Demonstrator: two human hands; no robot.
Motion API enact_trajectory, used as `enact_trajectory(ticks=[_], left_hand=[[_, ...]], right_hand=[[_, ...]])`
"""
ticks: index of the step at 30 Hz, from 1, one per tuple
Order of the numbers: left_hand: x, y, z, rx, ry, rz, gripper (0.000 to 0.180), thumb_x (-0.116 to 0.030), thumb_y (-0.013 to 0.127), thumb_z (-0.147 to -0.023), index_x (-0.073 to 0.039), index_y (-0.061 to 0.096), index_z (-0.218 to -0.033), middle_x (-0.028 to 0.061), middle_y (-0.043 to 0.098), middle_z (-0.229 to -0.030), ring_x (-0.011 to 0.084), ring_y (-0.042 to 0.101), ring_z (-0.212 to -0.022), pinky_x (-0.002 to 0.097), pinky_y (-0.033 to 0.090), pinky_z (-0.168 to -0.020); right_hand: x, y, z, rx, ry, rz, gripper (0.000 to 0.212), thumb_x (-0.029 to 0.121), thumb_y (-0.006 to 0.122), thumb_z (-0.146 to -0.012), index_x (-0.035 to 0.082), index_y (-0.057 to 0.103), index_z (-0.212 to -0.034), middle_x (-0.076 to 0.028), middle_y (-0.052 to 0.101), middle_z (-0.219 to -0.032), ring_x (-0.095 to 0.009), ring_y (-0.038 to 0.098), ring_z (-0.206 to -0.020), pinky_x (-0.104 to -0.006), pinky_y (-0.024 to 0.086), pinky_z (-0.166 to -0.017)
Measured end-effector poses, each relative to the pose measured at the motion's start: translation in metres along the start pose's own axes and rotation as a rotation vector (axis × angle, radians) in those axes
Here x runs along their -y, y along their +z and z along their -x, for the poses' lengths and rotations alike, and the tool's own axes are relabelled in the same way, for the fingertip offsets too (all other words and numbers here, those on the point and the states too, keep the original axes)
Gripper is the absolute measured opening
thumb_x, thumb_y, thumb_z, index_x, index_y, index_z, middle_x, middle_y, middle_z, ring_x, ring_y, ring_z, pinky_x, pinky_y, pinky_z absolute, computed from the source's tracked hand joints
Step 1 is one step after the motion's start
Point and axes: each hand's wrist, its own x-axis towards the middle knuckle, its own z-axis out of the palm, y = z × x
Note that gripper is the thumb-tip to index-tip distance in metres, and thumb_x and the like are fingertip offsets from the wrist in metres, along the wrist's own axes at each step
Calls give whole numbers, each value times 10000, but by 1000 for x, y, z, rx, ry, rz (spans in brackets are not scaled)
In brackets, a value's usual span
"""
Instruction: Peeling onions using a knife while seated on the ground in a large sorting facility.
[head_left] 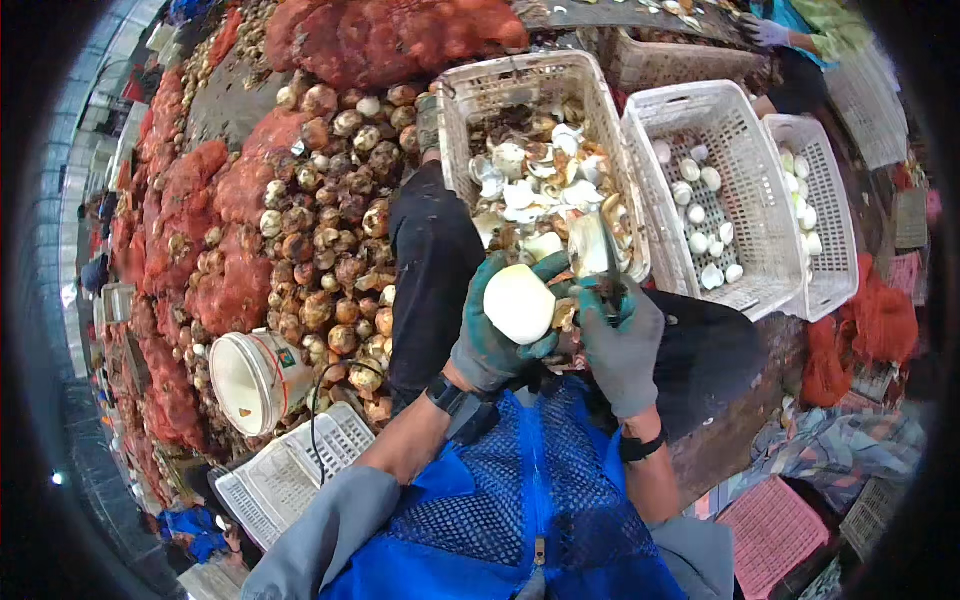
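Observation:
A white, mostly peeled onion [519, 305] rests in my gloved left hand [484, 352], whose fingers are wrapped round it from the left and below. Close on its right, my gloved right hand [627, 350] is closed round a dark handle, which looks like that of a knife [609, 285]; its blade is hard to make out. A pale piece of onion layer [588, 245] shows just above the right fingers, and brown bits of skin lie between the hands. Straight ahead stands a white crate [532, 66] holding onion peels and scraps.
To the right, a second white crate [745, 115] holds several peeled onions, with another crate [842, 185] beyond it. Unpeeled onions [335, 225] are heaped on the left, near red mesh sacks [225, 260]. A white bucket [243, 385] and a plastic basket [300, 465] sit lower left.

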Motion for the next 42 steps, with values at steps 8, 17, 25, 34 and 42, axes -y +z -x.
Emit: enact_trajectory(ticks=[8, 17, 25, 34, 42], left_hand=[[-51, -58, -3, 239, -232, 1064, 879, -641, 413, -1124, 28, 351, -1691, 279, 716, -1363, 280, 764, -1134, 389, 665, -792], [-111, -196, 74, -154, 211, 831, 881, -710, 485, -1067, -45, 468, -1645, 206, 769, -1039, 263, 714, -731, 323, 554, -549], [-132, -328, 196, -736, 502, 654, 941, -771, 559, -996, -10, 538, -1550, 172, 737, -1088, 233, 693, -772, 310, 588, -591], [-105, -451, 297, -1102, 502, 495, 248, -293, 586, -1157, -105, 742, -1200, 56, 783, -1005, 186, 734, -816, 325, 649, -760], [-58, -321, 131, -588, 86, 315, 721, -344, 678, -1096, -112, 383, -1712, 194, 627, -1535, 242, 768, -937, 326, 634, -702]], right_hand=[[-20, -8, -38, -247, 199, -320, 205, 183, 699, -1083, -5, 679, -1162, -10, 636, -811, -82, 569, -608, -247, 455, -525], [-102, 20, -45, -44, 361, -425, 277, 269, 692, -1107, 27, 676, -1240, -22, 678, -836, -101, 612, -582, -259, 492, -484], [-134, 18, -45, -83, 492, -482, 191, 254, 697, -1098, 68, 670, -1132, -5, 673, -781, -99, 611, -551, -255, 494, -451], [-139, 22, -46, -68, 495, -497, 223, 280, 718, -1090, 63, 682, -1125, -11, 683, -782, -97, 633, -563, -264, 528, -448], [-118, 28, -42, 45, 467, -403, 209, 282, 733, -1074, 93, 644, -1075, -9, 671, -789, -111, 639, -596, -262, 520, -496]])
